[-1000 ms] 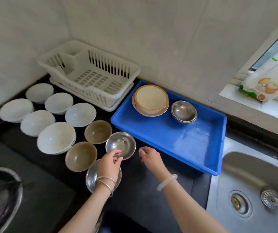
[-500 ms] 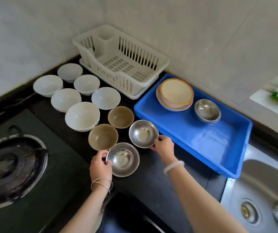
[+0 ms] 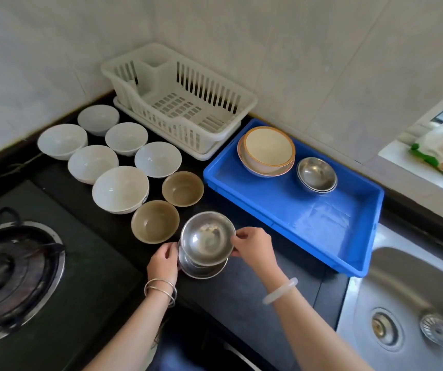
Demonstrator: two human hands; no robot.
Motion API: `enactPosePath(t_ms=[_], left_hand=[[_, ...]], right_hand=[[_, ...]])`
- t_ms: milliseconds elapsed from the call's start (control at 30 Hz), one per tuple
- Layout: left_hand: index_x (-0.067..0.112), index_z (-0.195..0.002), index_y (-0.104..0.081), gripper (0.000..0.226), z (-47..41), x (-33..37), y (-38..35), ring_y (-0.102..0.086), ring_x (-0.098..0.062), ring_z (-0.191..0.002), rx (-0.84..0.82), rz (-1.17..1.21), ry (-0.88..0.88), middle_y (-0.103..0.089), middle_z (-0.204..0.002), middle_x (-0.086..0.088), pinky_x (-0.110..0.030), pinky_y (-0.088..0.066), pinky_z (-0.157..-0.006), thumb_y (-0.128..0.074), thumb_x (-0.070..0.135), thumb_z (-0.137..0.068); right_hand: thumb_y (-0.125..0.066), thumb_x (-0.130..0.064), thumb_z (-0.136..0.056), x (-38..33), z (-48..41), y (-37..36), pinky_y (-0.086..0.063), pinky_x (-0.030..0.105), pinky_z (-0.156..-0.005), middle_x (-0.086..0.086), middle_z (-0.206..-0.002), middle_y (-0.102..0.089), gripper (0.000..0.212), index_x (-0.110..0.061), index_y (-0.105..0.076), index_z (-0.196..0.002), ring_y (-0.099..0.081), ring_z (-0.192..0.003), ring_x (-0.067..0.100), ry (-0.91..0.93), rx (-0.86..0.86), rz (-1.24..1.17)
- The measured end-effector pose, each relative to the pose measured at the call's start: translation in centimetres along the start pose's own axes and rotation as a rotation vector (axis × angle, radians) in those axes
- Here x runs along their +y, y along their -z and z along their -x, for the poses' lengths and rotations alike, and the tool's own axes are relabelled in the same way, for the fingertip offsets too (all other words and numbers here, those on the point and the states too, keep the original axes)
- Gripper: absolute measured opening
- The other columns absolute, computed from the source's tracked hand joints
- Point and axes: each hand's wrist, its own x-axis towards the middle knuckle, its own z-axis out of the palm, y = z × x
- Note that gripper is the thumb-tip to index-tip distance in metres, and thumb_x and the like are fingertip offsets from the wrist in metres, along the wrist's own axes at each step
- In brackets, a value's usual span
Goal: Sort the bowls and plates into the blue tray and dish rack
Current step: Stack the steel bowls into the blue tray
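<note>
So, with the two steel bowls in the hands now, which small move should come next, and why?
Probably lower the upper steel bowl, pinched by the right hand, fully into the lower steel bowl that the left hand holds. It looks tilted and not yet seated, and the steel bowls in the blue tray are nested likewise.
</note>
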Motion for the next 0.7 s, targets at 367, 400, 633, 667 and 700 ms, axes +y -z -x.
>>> enactPosePath(t_ms=[367, 400, 633, 667, 700], left_hand=[[0.008, -0.102, -0.064, 0.018, -0.4, -0.5, 0.3, -0.062, -0.027, -0.091, -0.105, -0.024, 0.041, -0.065, -0.096, -0.010, -0.044, -0.056, -0.084, -0.059, 0.008, -0.085], [0.010, -0.100, -0.064, 0.016, -0.4, -0.5, 0.3, -0.063, -0.027, -0.090, -0.105, -0.025, 0.044, -0.065, -0.097, -0.011, -0.044, -0.056, -0.083, -0.058, 0.008, -0.085], [0.008, -0.110, -0.062, 0.024, -0.9, -0.4, 0.2, -0.063, -0.029, -0.095, -0.132, 0.010, 0.118, -0.065, -0.104, -0.013, -0.040, -0.056, -0.079, -0.055, 0.011, -0.087], [0.008, -0.111, -0.062, 0.025, -1.0, -0.2, 0.1, -0.063, -0.029, -0.095, -0.138, 0.015, 0.125, -0.064, -0.104, -0.013, -0.039, -0.056, -0.078, -0.054, 0.011, -0.087], [0.009, -0.109, -0.062, 0.024, -1.0, 0.0, 0.0, -0.062, -0.029, -0.095, -0.144, 0.019, 0.128, -0.064, -0.103, -0.013, -0.039, -0.056, -0.078, -0.054, 0.011, -0.087]], right_hand=[[-0.059, -0.018, -0.085, 1.2, -0.1, -1.9, -0.036, 0.016, -0.047, 0.000, -0.078, -0.065, 0.010, -0.021, -0.058, -0.076, -0.057, -0.064, 0.008, -0.009, -0.003, 0.232], [-0.060, -0.020, -0.085, 1.5, -0.2, -1.9, -0.032, 0.016, -0.047, -0.001, -0.081, -0.063, 0.009, -0.022, -0.057, -0.077, -0.053, -0.063, 0.004, -0.005, 0.001, 0.249], [-0.063, -0.018, -0.089, 2.5, -1.4, -2.3, -0.057, 0.021, -0.057, 0.005, -0.106, -0.065, 0.026, -0.017, -0.060, -0.116, -0.067, -0.085, 0.016, -0.282, -0.207, -0.282], [-0.063, -0.017, -0.090, 2.7, -1.4, -2.3, -0.058, 0.023, -0.059, 0.007, -0.107, -0.067, 0.029, -0.015, -0.061, -0.119, -0.068, -0.086, 0.018, -0.303, -0.236, -0.331], [-0.062, -0.016, -0.090, 2.8, -1.5, -2.2, -0.059, 0.024, -0.060, 0.008, -0.107, -0.068, 0.030, -0.014, -0.061, -0.120, -0.069, -0.087, 0.018, -0.312, -0.246, -0.352]])
